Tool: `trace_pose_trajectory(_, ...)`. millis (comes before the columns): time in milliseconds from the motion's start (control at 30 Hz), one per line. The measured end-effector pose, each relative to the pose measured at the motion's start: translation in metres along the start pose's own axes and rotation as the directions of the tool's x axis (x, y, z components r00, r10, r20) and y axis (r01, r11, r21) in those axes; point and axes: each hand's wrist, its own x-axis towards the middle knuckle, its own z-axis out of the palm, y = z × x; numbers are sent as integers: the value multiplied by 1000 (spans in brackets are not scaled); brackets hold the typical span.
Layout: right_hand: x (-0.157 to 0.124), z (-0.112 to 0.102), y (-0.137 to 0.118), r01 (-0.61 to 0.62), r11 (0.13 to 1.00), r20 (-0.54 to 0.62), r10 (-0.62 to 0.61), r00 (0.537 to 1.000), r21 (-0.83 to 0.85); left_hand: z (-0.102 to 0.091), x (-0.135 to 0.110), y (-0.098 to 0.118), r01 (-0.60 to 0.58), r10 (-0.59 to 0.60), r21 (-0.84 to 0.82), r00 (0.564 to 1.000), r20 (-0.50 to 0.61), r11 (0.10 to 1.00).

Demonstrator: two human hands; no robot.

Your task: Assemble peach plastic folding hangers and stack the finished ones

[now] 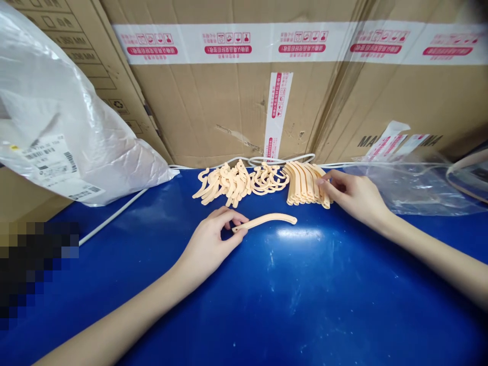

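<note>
My left hand [215, 236] pinches one end of a curved cream plastic arm [272, 217], which looks like part of a folding clothes hanger. The arm points to the right, just above or on the blue table. At the right end of a row of similar curved arms [303, 185], my right hand [353, 193] has thumb and forefinger closed on the outermost piece. Left of that row lie cream hook-shaped rings [269, 179]. Beside them is a heap of smaller cream hanger pieces with hooked ends [229, 183].
Large cardboard boxes [213, 96] stand along the back of the blue table [297, 305]. A stuffed white plastic bag [95, 137] leans at the left. Clear plastic wrapping [412, 190] lies at the right. A white cable [114, 216] runs along the back and left.
</note>
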Motion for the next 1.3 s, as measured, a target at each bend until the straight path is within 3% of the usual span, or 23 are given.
trace_pose_trajectory(200, -1, 8, 8, -7, 999, -46, 9, 999, 36, -2, -1, 4, 64, -64, -18, 998, 20, 998)
trace_pose_trajectory(567, 8, 3, 13, -18, 1000, 68, 18, 998, -2, -3, -3, 2, -4, 5, -18, 999, 50, 1000)
trace_pose_trajectory(700, 12, -6, 12, -25, 997, 59, 21, 998, 72, -1, -3, -1, -20, 20, -3, 1000, 19, 1000)
trace_pose_trajectory(833, 16, -27, 9, 11, 976, -11, -9, 1000, 219, 0, 1, -4, -29, 28, 17, 999, 24, 999)
trace_pose_trajectory(933, 15, -46, -2, 66, 958, -109, -36, 993, 279, -3, 3, -6, -56, 55, 22, 997, 58, 998)
trace_pose_trajectory(1067, 0, -58, -33, 273, 873, -211, -202, 956, 405, -5, 3, -7, -72, 68, 57, 995, 79, 996)
trace_pose_trajectory(1300, -30, -43, -76, 382, 829, -26, -408, 912, 409, -1, 2, -3, -246, 233, 214, 969, 85, 945)
